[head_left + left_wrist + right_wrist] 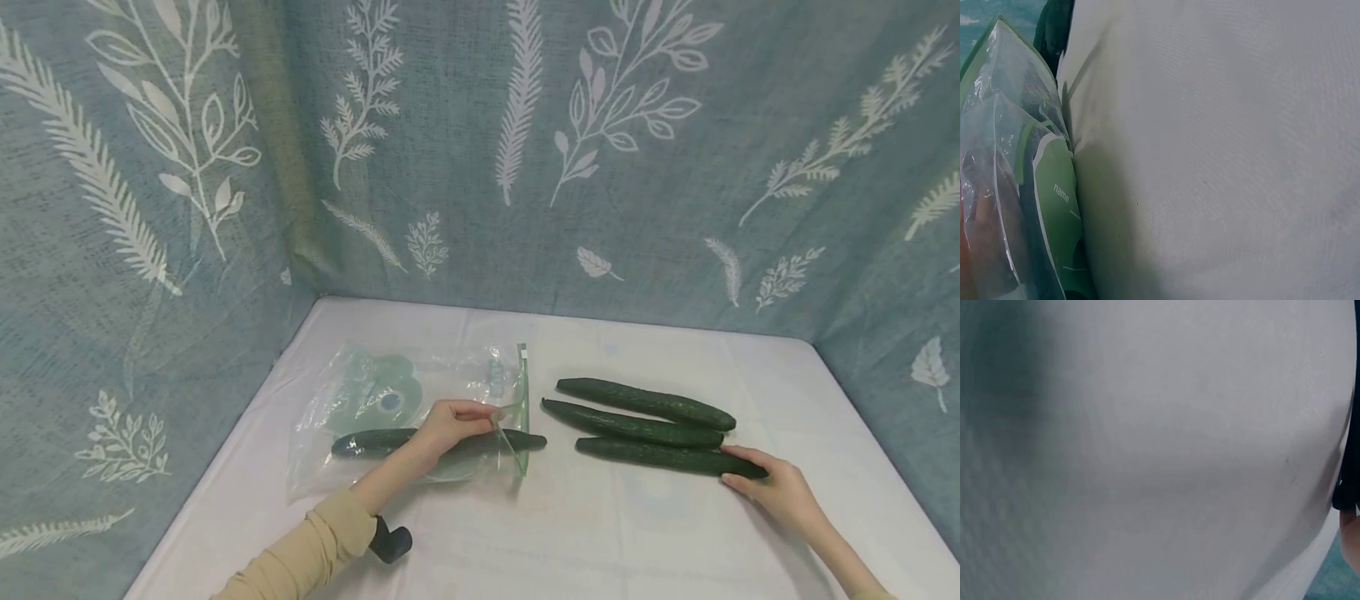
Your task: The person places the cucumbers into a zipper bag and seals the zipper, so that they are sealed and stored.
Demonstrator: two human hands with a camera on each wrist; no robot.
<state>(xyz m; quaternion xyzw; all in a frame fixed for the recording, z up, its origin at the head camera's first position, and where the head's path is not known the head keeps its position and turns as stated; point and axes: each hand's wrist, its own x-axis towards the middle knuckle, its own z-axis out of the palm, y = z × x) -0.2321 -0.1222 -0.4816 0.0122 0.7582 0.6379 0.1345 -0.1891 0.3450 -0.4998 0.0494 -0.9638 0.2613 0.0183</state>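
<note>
A clear zip bag [457,371] with green print lies on the left of the table. Inside it is one dark green cucumber [536,441], whose right tip pokes out past the green zip edge. My left hand [453,425] pinches the bag's mouth edge between thumb and fingers. To the right lie three more cucumbers side by side: a far one [645,400], a middle one [630,423] and a near one [652,455]. My right hand [776,487] grips the near one by its right end. The left wrist view shows the bag's green label [1060,200] close up.
White cloth covers the table [562,542]. Blue-green curtains [465,250] with white leaf patterns stand behind and at both sides. A black piece [392,542] shows beside the left sleeve [315,537].
</note>
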